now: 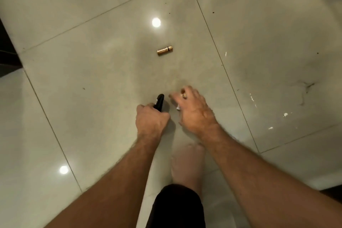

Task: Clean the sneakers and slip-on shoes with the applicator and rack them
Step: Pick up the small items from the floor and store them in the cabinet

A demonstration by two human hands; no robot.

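Our left hand (150, 119) grips a black applicator (160, 102), its tip poking forward over the tiled floor (92, 61). Just beside it, our right hand (194, 109) curls over something small and gold-tipped; we cannot tell what, as it is blurred. 1 gold battery (164, 50) lies farther ahead, well apart. Our bare foot (187, 164) stands below.

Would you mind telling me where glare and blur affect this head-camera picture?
Head view: two round lamp reflections glare off the glossy floor tiles; the right hand is motion-blurred at the fingertips; the battery stays fairly sharp; the tile joints bow from the wide-angle lens.
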